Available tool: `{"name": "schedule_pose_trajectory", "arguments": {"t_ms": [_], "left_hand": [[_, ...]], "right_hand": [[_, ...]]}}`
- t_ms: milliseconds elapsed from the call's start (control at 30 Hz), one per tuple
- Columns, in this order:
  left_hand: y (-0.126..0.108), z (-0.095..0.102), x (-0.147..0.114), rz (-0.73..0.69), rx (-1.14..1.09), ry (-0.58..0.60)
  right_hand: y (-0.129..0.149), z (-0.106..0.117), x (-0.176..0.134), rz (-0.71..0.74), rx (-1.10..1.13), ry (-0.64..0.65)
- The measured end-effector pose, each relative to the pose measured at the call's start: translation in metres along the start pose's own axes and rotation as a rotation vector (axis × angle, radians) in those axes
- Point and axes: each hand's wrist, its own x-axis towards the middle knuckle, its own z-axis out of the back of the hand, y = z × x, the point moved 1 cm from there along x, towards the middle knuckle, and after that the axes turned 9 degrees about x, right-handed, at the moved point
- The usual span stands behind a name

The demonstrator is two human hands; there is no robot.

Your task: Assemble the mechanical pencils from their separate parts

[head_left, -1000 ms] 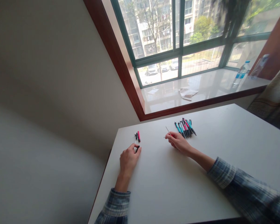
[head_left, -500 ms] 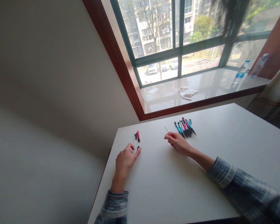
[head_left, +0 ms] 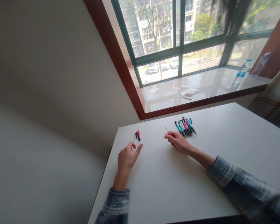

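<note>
My left hand (head_left: 126, 158) rests low over the left part of the white table, thumb and index finger apart with nothing visibly gripped. Just beyond its fingertips lie loose pen parts: a pink pen barrel (head_left: 139, 135), a short black piece (head_left: 136, 134) and a thin pale refill (head_left: 134, 137). My right hand (head_left: 177, 141) is closed in a pinch around a thin pen refill (head_left: 167, 129) that sticks up from the fingers. A bit of pink shows at the pinch; the rest is hidden. Right behind this hand lies a pile of pens (head_left: 184, 127), turquoise, pink and black.
The white table (head_left: 172, 186) stands against the wall below a window. On the sill (head_left: 165, 96) are a crumpled cloth (head_left: 188, 92), a paper scrap (head_left: 153, 90) and a water bottle (head_left: 242, 72) with another clear bottle (head_left: 260, 65). A curtain (head_left: 270, 96) hangs at the right.
My left hand has shifted slightly right and forward. The small black part seen at its thumb before is now mostly hidden. My right hand has hardly moved.
</note>
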Motion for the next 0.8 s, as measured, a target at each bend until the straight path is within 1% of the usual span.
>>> {"name": "schedule_pose_trajectory", "arguments": {"t_ms": [67,133,200,333,400,633,800], "left_hand": [[0.008,-0.001,0.006,0.013,-0.190,-0.074],[0.017,-0.004,0.014,0.049,-0.400,-0.116],[0.026,-0.008,0.020,0.070,-0.496,-0.135],[0.035,-0.012,0.025,0.002,-0.520,-0.190],[0.035,-0.013,0.025,0.006,-0.513,-0.194],[0.028,-0.013,0.021,0.010,-0.606,-0.099],[0.025,-0.013,0.019,0.011,-0.599,-0.042]], "right_hand": [[0.000,0.000,0.000,0.001,-0.003,0.000],[0.000,0.001,0.000,0.002,-0.010,-0.003],[-0.001,0.001,0.000,0.002,-0.019,-0.004],[-0.002,0.002,0.001,0.003,-0.022,0.002],[-0.002,0.002,0.001,0.002,-0.018,0.005],[0.001,0.000,-0.001,-0.001,-0.021,0.007],[0.001,0.000,-0.001,0.006,-0.026,0.013]]}}
